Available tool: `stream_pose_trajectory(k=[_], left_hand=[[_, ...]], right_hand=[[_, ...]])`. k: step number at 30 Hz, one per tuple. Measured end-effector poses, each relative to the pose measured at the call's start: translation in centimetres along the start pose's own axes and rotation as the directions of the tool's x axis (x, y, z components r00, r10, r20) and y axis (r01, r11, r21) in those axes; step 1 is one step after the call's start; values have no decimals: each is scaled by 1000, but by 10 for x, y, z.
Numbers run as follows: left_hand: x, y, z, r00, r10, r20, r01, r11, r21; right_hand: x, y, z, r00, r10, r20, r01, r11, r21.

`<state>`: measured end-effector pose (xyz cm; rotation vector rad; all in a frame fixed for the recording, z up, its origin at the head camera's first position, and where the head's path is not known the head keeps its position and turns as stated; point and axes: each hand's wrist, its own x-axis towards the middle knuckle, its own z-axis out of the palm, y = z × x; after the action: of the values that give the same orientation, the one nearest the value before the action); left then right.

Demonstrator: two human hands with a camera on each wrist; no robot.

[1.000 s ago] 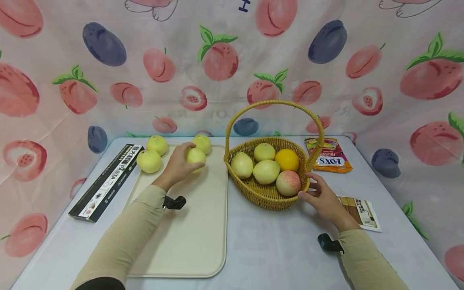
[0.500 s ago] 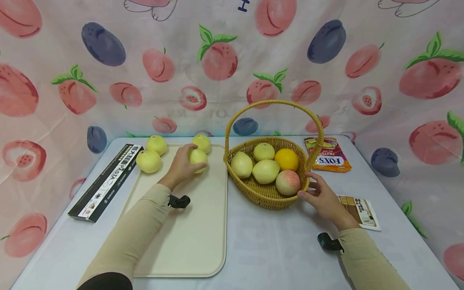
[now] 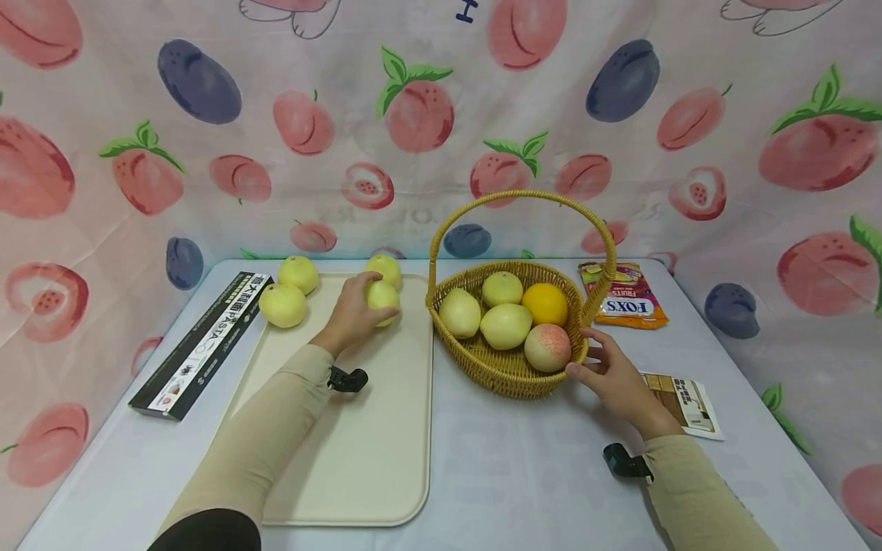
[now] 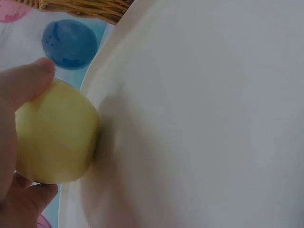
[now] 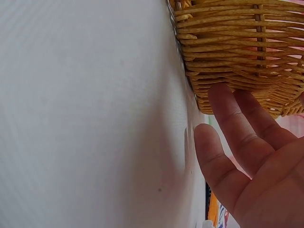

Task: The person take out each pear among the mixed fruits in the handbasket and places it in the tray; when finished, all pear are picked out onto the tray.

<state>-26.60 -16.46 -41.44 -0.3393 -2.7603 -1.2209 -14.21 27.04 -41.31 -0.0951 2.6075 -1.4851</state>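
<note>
In the head view, my left hand (image 3: 354, 310) grips a round yellow-green fruit (image 3: 382, 301) over the far part of the cream tray (image 3: 358, 444). Thumb and fingers lie on opposite sides of this fruit (image 4: 57, 135) in the left wrist view. Just behind it sits another yellow-green fruit (image 3: 384, 268). My right hand (image 3: 615, 380) touches the right side of the wicker basket (image 3: 513, 386). Its fingers (image 5: 242, 137) lie fairly straight against the woven wall (image 5: 237, 47) in the right wrist view. Several yellow-green fruits (image 3: 506, 327), an orange (image 3: 545, 304) and a peach (image 3: 547, 348) lie in the basket.
Two yellow-green fruits (image 3: 283, 306) sit at the tray's far left corner. Along the left lies a long black PASTA box (image 3: 207, 344). A red FOX'S candy bag (image 3: 627, 298) lies behind the basket's right side. A flat printed packet (image 3: 689, 405) is beside my right hand.
My left hand and the fruit in it have shifted a little to the right over the tray. The right hand and the basket have stayed in place.
</note>
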Motion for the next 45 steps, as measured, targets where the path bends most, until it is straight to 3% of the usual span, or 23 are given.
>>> stream_pose_trajectory(k=[8, 19, 27, 38, 45], left_hand=[[1, -1, 3, 1000, 3, 1, -3, 1000, 11], [-1, -1, -4, 998, -58, 33, 58, 998, -5], [-1, -1, -7, 996, -71, 50, 72, 997, -19], [-2, -4, -5, 998, -54, -22, 53, 998, -26], [-1, -2, -9, 999, -33, 43, 32, 999, 31]], right_hand=[[0, 0, 0, 1000, 7, -1, -7, 1000, -2], [0, 0, 0, 1000, -2, 1, 2, 1000, -2], [1, 2, 0, 1000, -16, -11, 16, 1000, -7], [0, 3, 1, 1000, -5, -3, 5, 1000, 5], [1, 2, 1, 1000, -16, -15, 16, 1000, -13]])
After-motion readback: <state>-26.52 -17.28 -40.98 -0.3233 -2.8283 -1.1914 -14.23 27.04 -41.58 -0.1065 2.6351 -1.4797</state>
